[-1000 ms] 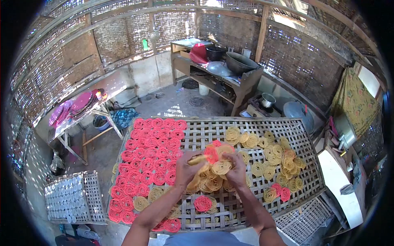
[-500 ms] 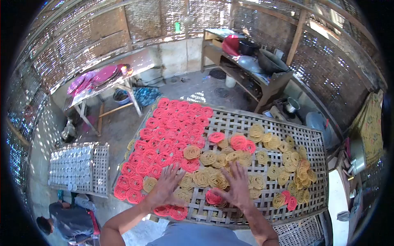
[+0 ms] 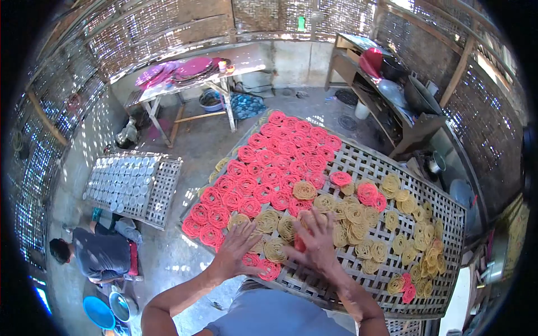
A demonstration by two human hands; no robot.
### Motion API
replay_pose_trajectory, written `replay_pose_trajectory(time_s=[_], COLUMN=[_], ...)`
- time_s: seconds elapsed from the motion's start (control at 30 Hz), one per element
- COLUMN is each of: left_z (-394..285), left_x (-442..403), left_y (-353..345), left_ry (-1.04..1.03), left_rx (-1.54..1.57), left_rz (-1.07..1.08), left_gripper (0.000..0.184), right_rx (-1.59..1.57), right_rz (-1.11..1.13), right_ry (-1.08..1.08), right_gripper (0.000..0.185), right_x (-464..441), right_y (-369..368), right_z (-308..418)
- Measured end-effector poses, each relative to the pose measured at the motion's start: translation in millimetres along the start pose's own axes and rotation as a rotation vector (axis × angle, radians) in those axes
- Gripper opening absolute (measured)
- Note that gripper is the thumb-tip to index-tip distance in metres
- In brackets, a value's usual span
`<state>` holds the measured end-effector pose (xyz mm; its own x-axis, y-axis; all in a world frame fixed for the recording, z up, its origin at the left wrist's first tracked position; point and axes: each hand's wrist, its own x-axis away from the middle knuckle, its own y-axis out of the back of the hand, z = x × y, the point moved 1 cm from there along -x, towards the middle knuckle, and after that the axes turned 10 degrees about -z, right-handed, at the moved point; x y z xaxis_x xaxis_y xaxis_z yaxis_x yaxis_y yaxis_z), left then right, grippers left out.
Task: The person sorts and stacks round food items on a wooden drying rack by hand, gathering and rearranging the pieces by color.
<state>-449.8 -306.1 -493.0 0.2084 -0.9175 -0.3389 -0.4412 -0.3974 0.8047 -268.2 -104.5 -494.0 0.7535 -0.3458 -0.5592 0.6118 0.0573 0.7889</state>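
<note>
A slatted bamboo rack in front of me bears flat coiled rounds of strands. Pink coils cover its left part, and yellow-tan coils lie in the middle and on the right, some overlapping. My left hand rests with fingers spread over tan coils near the front edge, beside two pink ones. To its right, my right hand is low over the coils, fingers stretched out. A red-pink coil shows by its thumb and is partly hidden under the hand.
A person crouches at lower left near a blue basin and a metal pot. Behind them stands a rack of small pale rounds. A table with pink trays and a wooden bench with pots stand at the back.
My view has swung left, bringing the crouching person and basins further into sight. My right hand and the red-pink coil by its thumb have shifted away from the front edge, closer to the tan coils.
</note>
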Motion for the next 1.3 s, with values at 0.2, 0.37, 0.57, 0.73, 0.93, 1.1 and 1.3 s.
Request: replay_pose_trajectory(time_s=[0.2, 0.37, 0.57, 0.73, 0.93, 1.1, 1.3], left_z=[-11.2, -8.2, -11.3, -11.2, -4.1, 3.4, 2.8], left_x=[22.5, 23.7, 22.2, 23.1, 18.1, -21.0, -65.9], left_y=[-15.2, -23.4, -30.0, -23.5, -33.4, -27.0, -25.5], left_ry=[0.018, -0.045, 0.044, -0.072, -0.061, 0.113, 0.14], left_rx=[-0.247, -0.221, -0.049, -0.134, -0.012, 0.0, 0.035], left_rz=[0.06, -0.046, -0.24, -0.213, -0.417, -0.592, -0.513], left_gripper=[0.103, 0.088, 0.059, 0.042, 0.032, 0.022, 0.036], right_rx=[-0.019, -0.066, -0.233, -0.245, -0.3, -0.382, -0.242], right_rz=[0.341, 0.322, 0.214, 0.017, -0.177, -0.342, -0.377], right_ry=[0.093, 0.093, 0.141, 0.279, 0.172, -0.202, -0.286], right_gripper=[0.121, 0.105, 0.069, 0.038, 0.027, 0.027, 0.049], right_x=[-13.2, -22.4, -21.1, 0.0, 5.0, -2.3, -34.5], right_y=[-27.3, -18.1, -18.6, -25.0, -17.3, -21.4, 3.4], right_z=[14.9, 17.0, 11.7, 4.5, -3.2, -26.3, -39.2])
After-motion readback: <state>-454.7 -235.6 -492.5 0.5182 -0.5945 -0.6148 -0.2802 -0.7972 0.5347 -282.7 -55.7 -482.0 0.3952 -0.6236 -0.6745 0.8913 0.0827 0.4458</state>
